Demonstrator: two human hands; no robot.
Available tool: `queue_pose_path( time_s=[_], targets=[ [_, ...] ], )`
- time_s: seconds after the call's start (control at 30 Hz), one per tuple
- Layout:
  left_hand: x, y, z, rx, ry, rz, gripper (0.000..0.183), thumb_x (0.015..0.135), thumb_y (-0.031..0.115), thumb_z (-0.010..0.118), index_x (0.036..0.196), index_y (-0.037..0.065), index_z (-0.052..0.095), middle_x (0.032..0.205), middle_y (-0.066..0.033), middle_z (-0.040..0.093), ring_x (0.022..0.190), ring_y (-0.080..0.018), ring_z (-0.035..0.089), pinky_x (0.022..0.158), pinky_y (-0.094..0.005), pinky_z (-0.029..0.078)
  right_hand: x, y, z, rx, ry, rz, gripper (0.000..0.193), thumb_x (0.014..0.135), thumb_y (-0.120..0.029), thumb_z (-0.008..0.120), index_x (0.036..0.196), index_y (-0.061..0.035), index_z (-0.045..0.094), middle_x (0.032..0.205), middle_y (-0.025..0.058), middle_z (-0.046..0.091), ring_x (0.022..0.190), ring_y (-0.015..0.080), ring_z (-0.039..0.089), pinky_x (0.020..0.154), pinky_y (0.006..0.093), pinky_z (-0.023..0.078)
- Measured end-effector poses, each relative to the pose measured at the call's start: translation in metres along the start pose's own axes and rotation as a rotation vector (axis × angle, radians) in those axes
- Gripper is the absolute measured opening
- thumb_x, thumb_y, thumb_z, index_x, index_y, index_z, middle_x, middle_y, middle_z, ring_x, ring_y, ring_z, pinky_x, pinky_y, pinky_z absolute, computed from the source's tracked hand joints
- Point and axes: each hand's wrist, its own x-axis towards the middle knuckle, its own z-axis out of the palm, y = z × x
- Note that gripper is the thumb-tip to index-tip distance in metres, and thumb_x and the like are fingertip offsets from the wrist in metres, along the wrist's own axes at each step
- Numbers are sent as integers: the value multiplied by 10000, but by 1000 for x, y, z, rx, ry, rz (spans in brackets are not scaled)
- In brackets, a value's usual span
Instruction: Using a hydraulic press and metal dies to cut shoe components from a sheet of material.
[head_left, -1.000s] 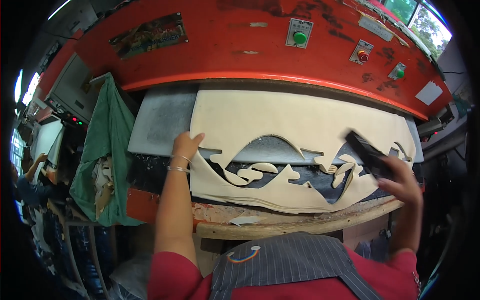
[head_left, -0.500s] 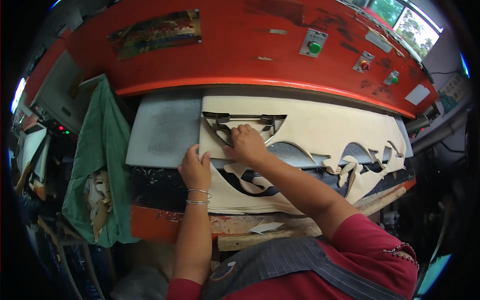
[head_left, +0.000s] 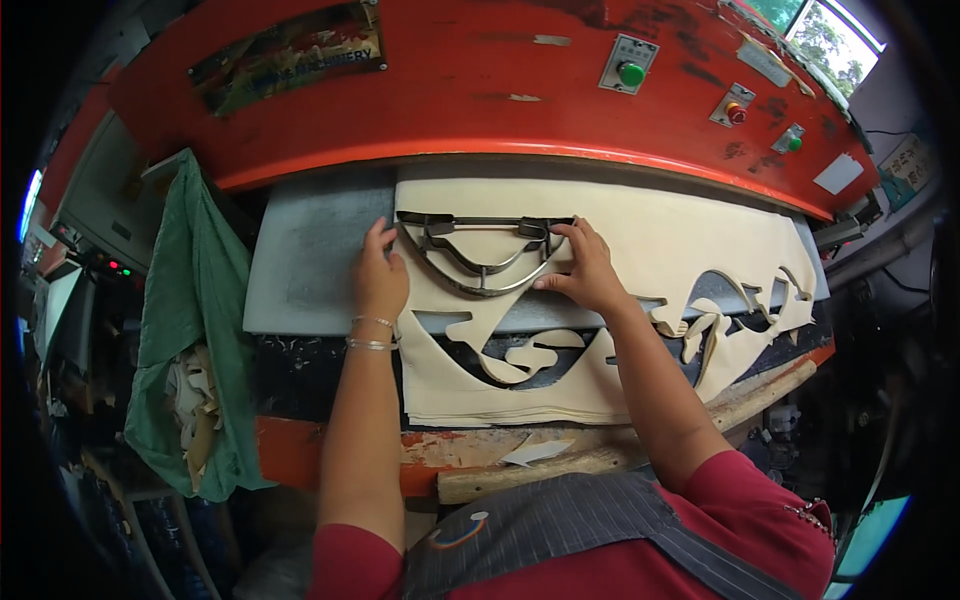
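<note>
A person's two bare hands are apart, one on either side of a metal cutter [head_left: 483, 268] shaped like a shallow bowl seen from the side, with a straight bar along its far edge and a curved rim toward the wearer. The cutter lies on a cream sheet [head_left: 660, 230], near the sheet's left end. The left hand [head_left: 381, 280], fingers loosely bent and thumb set apart from them, is at the sheet's left edge, just beside the cutter's left corner; whether it touches the cutter is hard to tell. The right hand [head_left: 592, 270] has its fingers at the cutter's right corner and its thumb near the curved rim; whether it grips the metal or only rests against it, I cannot tell. Two bracelets [head_left: 370, 344] circle the left wrist. The sheet lies on a grey tabletop [head_left: 320, 255], bare at the left, and its nearer part, full of curved openings, reaches past the tabletop's near edge, where several layers show. Beyond stands a red machine [head_left: 450, 110] with two green buttons [head_left: 631, 74] and a red button [head_left: 737, 113]. To the left hangs a green cloth [head_left: 180, 300] holding pale scraps [head_left: 195, 400]. A wooden rail [head_left: 545, 475] runs along the front, near the wearer's striped apron [head_left: 540, 510].
</note>
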Motion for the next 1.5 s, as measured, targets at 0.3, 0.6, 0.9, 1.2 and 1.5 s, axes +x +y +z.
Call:
queue_pose_path(
  time_s=[0.3, 0.6, 0.9, 1.2, 1.5],
  targets=[
    [11, -22, 19, 245, -78, 3, 682, 829, 60, 453, 1454, 72, 180, 1372, -57, 487, 1216, -301, 451, 1030, -469, 281, 6, -2, 3, -8, -2, 60, 780, 566, -440, 831, 1140, -34, 493, 1326, 298, 417, 1333, 396, 295, 1089, 477, 227],
    [10, -15, 9, -10, 4, 121, 627, 825, 103, 525, 1403, 20, 297, 1316, -165, 513, 1145, -325, 513, 967, -399, 398, 19, 5, 2, -10, 9, 1, 777, 552, -394, 850, 1134, -35, 483, 1361, 274, 397, 1322, 387, 313, 1120, 458, 194],
    [-46, 36, -5, 258, -27, -252, 355, 820, 229, 649, 1046, 1, 497, 1024, -224, 584, 960, -394, 570, 807, -446, 472, 8, 12, 4, 57, 11, 86, 726, 549, -232, 881, 1124, -34, 485, 1217, 195, 502, 1142, 339, 479, 983, 406, 379],
    [-56, 40, 9, 152, 33, -75, 237, 781, 79, 612, 970, 10, 485, 968, -204, 516, 880, -378, 544, 792, -454, 457, 8, 15, 2, 39, -95, 272, 710, 577, -201, 876, 1124, -31, 457, 1105, 125, 524, 992, 253, 531, 861, 354, 438],
    [-9, -12, 2, 312, 78, 7, 429, 802, 196, 563, 1223, 113, 552, 1074, -113, 540, 1048, -328, 494, 916, -461, 385, 14, -5, 6, -13, -83, 113, 785, 592, -294, 863, 1199, -8, 457, 1243, 199, 487, 1197, 352, 442, 982, 421, 400]
  ],
)
